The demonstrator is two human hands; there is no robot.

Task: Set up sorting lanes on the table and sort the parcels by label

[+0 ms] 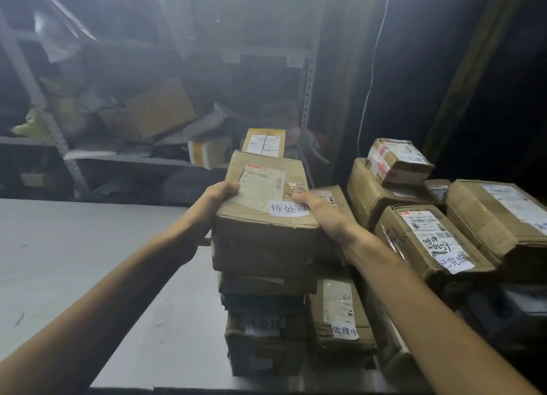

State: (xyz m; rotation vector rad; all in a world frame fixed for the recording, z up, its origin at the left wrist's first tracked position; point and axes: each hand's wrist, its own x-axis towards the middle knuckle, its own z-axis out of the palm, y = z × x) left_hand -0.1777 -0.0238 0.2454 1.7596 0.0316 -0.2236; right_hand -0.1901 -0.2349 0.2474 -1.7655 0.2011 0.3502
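Crowding held parcel (pixel 263 205): neighbouring boxes (pixel 426 237)

A dim storeroom: grey metal shelving (pixel 71 161) fills the upper left of the frame, its shelves crammed with crumpled bags and a tilted cardboard carton (pixel 154 113). A pale grey table (pixel 74 261) spans the lower left. A thin white cord (pixel 373 69) hangs against the dark wall (pixel 414 84) at upper right.

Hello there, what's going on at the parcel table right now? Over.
Both hands, left and right, grip the top box tagged 待处理 on the middle stack. A 处理中 box sits beside it. The grey table shows bare.
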